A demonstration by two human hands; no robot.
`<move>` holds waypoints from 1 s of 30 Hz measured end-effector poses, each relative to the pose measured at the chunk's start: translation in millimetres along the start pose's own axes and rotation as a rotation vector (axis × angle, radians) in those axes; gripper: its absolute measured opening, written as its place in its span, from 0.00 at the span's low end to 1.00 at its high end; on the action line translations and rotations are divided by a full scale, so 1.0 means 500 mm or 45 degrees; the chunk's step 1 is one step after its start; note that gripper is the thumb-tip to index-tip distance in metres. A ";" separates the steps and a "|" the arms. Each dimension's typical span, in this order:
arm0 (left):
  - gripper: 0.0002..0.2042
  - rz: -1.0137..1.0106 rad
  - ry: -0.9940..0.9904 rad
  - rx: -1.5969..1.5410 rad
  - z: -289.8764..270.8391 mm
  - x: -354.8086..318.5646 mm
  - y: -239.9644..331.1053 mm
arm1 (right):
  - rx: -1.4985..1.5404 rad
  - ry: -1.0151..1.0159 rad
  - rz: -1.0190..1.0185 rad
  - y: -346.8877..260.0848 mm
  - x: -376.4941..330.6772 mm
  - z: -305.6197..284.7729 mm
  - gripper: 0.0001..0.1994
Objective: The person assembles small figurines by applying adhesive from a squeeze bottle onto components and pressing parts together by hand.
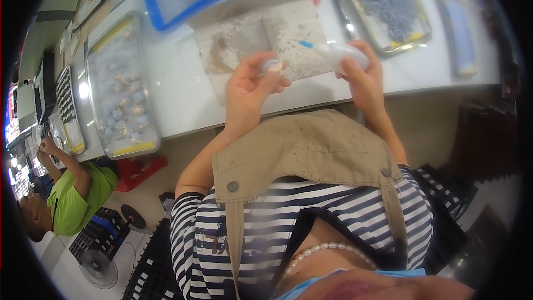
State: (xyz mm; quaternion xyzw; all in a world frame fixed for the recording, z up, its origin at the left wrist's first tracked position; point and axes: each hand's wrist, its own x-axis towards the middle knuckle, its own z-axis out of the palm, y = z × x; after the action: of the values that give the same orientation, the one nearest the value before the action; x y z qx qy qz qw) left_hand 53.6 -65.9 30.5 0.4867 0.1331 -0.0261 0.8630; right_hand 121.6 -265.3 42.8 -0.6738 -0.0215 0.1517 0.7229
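Between the thumb and fingers of my left hand (252,86) is a small pale figurine part (272,66), cream and bluish-white; its exact shape is blurred. My right hand (363,75) is wrapped round a white squeeze bottle (340,55). The bottle lies tilted, and its thin blue nozzle tip (305,44) points left toward the small part, apart from it. Beneath both hands lies a stained, folded cardboard sheet (302,36), spotted with dried marks.
A blue-rimmed tray (158,21) of small cream and blue parts stands at the back. Clear trays with more parts lie left (136,147) and right (425,36). A dark pen-like tool (348,22) rests beside the right tray. A co-worker in a green shirt (72,203) sits far left.
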 end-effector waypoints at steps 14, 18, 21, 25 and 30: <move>0.19 0.042 -0.007 0.090 -0.013 -0.013 -0.007 | 0.019 0.038 -0.086 -0.001 -0.022 0.016 0.12; 0.18 0.096 0.034 0.118 -0.007 -0.018 0.005 | -0.142 0.123 -0.219 -0.010 -0.035 0.029 0.12; 0.17 0.106 0.024 0.176 -0.018 -0.023 0.004 | -0.244 0.139 -0.295 -0.020 -0.041 0.036 0.13; 0.17 0.130 0.040 0.273 -0.025 -0.025 -0.001 | -0.452 0.096 -0.431 -0.037 -0.050 0.043 0.13; 0.16 0.151 0.037 0.318 -0.028 -0.031 -0.004 | -0.574 0.061 -0.670 -0.031 -0.049 0.052 0.13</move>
State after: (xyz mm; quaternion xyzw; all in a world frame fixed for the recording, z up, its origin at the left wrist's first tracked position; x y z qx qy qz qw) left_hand 35.3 -56.3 26.1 0.5978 0.1124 0.0157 0.7936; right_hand 94.8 -246.8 64.6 -0.7913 -0.2105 -0.0645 0.5705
